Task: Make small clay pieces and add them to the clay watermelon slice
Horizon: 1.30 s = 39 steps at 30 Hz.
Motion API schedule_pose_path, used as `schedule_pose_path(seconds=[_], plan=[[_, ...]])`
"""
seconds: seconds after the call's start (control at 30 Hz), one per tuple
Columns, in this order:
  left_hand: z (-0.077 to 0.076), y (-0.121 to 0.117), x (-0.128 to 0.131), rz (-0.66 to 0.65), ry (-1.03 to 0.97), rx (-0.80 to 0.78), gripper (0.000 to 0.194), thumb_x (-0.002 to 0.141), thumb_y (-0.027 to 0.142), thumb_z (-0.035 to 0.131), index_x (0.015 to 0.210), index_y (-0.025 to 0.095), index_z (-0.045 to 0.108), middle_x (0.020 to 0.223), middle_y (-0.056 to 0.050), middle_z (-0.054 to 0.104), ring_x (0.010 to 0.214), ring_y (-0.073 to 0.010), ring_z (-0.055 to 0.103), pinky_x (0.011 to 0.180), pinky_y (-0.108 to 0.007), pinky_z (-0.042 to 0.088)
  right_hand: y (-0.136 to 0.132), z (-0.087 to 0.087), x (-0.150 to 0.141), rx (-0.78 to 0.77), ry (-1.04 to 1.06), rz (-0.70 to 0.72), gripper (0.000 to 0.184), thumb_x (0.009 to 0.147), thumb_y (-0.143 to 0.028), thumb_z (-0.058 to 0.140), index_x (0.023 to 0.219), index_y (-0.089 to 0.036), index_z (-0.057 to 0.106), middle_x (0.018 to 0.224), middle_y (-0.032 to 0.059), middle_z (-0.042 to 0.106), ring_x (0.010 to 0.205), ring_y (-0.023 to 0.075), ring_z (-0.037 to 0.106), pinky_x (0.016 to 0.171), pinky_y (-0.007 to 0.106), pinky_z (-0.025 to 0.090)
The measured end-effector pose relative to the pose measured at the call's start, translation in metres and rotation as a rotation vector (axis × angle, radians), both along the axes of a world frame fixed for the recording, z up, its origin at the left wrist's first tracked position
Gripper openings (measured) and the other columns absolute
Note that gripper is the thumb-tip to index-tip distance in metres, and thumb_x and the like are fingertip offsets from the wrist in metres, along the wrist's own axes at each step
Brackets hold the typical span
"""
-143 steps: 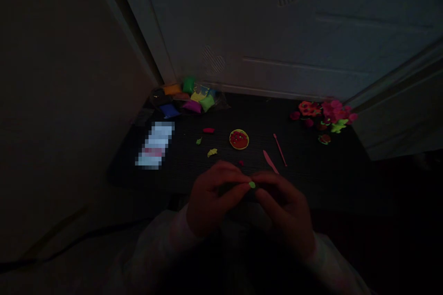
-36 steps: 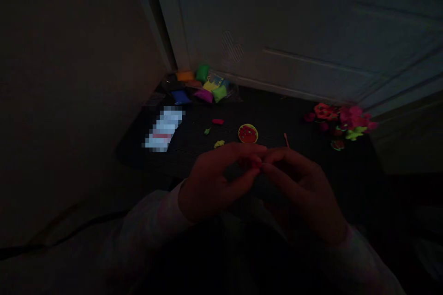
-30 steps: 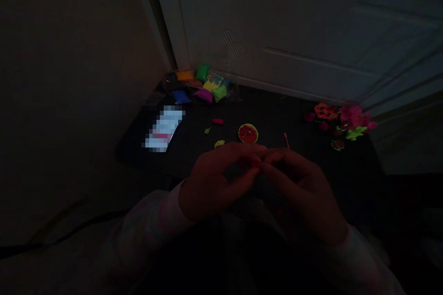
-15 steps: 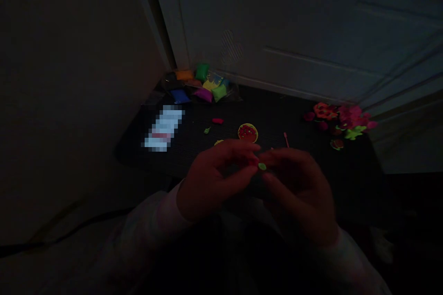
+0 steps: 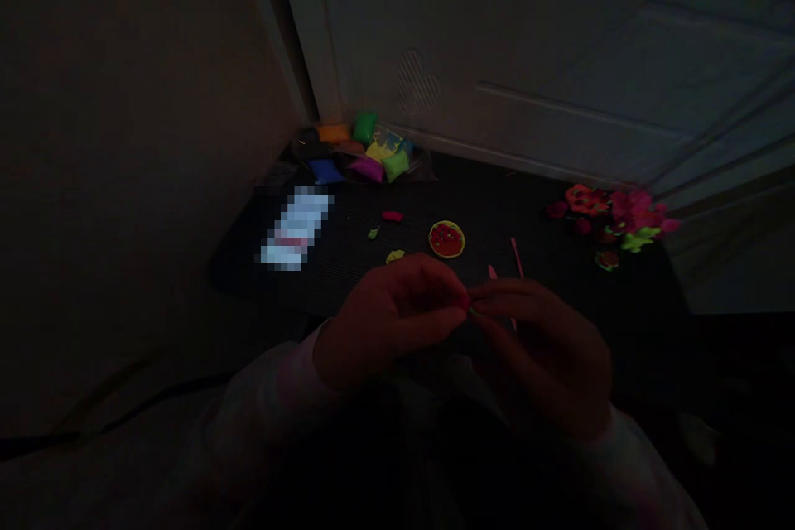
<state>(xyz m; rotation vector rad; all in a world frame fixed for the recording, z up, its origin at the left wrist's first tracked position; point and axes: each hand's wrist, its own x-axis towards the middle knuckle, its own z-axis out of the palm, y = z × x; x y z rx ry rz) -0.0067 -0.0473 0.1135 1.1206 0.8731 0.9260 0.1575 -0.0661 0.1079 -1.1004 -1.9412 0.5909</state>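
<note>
In dim light my left hand (image 5: 391, 315) pinches a small red piece of modelling clay (image 5: 463, 303) between thumb and fingers. My right hand (image 5: 552, 356) meets it from the right, with its thumb and fingertips closed on a tiny green clay bit (image 5: 473, 310) at the red piece's end. Fingers hide most of both pieces. Just beyond my hands lies a round yellow-rimmed clay dish (image 5: 446, 240) with red and green bits in it. A yellow clay piece (image 5: 395, 257) sits behind my left hand.
On the dark table (image 5: 348, 290) lie a red clay roll (image 5: 392, 217), a green clay lump (image 5: 373, 233) and pink tools (image 5: 517, 257). Coloured clay packets (image 5: 366, 169) sit at the back left, near a pixelated bright rectangle (image 5: 296, 228). Clay flowers (image 5: 630, 211) stand right.
My right fingertips have closed over the green bit, which showed as a flat oval before and is now mostly covered. My right hand has shifted slightly right and down.
</note>
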Motion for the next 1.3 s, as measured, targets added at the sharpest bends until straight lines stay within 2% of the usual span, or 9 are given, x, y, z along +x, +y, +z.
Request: schedule_pose_path(seconds=[0.23,0.57,0.83,1.1,1.3], plan=[[-0.0019,0.0018,-0.0010,-0.001,-0.022,-0.016,0.011,0.065,0.012,0.060,0.074,0.018,0.060,0.073,0.001,0.063,0.068,-0.0110,0.059,0.061,-0.021,0.047,-0.0030,0.0001,-0.0008,-0.028,0.053,-0.008,0.022,0.072,-0.011,0.055,0.088,-0.025,0.056,0.088,0.0001,0.062,0.084,0.0148,0.057,0.076,0.031,0.046],[-0.0058,0.0007,-0.0004,0.011,-0.035,-0.002,0.013,0.068,0.015,0.060,0.080,0.019,0.062,0.081,0.001,0.066,0.074,-0.0117,0.060,0.064,-0.020,0.048,-0.0021,0.0004,0.0005,0.001,-0.014,0.003,0.024,0.071,-0.010,0.054,0.090,-0.025,0.055,0.089,0.0007,0.062,0.085,0.0150,0.057,0.074,0.030,0.047],[-0.0068,0.0014,0.0013,0.073,0.001,-0.003,0.011,0.063,0.018,0.064,0.072,0.017,0.058,0.073,0.001,0.064,0.069,-0.0118,0.060,0.061,-0.021,0.048,-0.0033,0.0009,0.0009,0.022,-0.067,-0.010,0.021,0.072,-0.012,0.054,0.089,-0.025,0.055,0.090,0.0010,0.063,0.083,0.0160,0.058,0.072,0.031,0.047],[-0.0080,0.0009,0.0016,0.074,-0.032,-0.019,0.009,0.063,0.018,0.065,0.069,0.018,0.058,0.069,0.003,0.062,0.065,-0.0096,0.059,0.059,-0.019,0.047,-0.0046,0.0016,-0.0004,-0.002,0.000,-0.037,0.020,0.072,-0.012,0.054,0.087,-0.025,0.054,0.087,0.0005,0.063,0.082,0.0155,0.059,0.070,0.029,0.047],[-0.0071,0.0009,0.0027,0.090,-0.037,-0.019,0.009,0.062,0.017,0.065,0.069,0.017,0.059,0.067,0.003,0.062,0.064,-0.0090,0.059,0.058,-0.018,0.047,-0.0044,0.0036,0.0006,-0.008,-0.029,-0.016,0.020,0.071,-0.011,0.055,0.086,-0.025,0.055,0.089,-0.0003,0.063,0.081,0.0144,0.059,0.070,0.027,0.047]])
